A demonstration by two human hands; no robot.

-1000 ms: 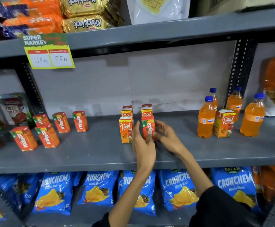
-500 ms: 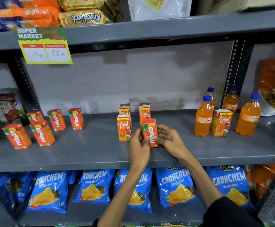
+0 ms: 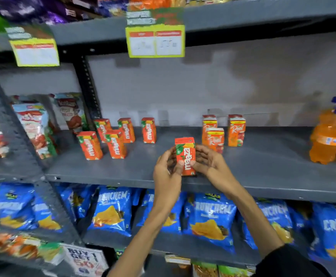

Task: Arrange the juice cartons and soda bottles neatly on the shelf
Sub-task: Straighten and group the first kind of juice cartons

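Gripping a small red-orange cardboard Maaza juice carton (image 3: 185, 155) from both sides, left hand (image 3: 166, 172) and right hand (image 3: 211, 163) pinched it with fingers curled. Stood upright, long axis vertical, printed face toward the camera, above the front of the grey metal shelf (image 3: 263, 172). Flanked by more Maaza cartons (image 3: 111, 139) leftward, orange Real cartons (image 3: 223, 130) behind, orange soda bottles (image 3: 328, 134) far right.

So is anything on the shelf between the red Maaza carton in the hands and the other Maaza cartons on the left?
Nothing visible. The red Maaza juice carton, held between left hand and right hand, has bare grey metal shelf between it and the group of red Maaza cartons.
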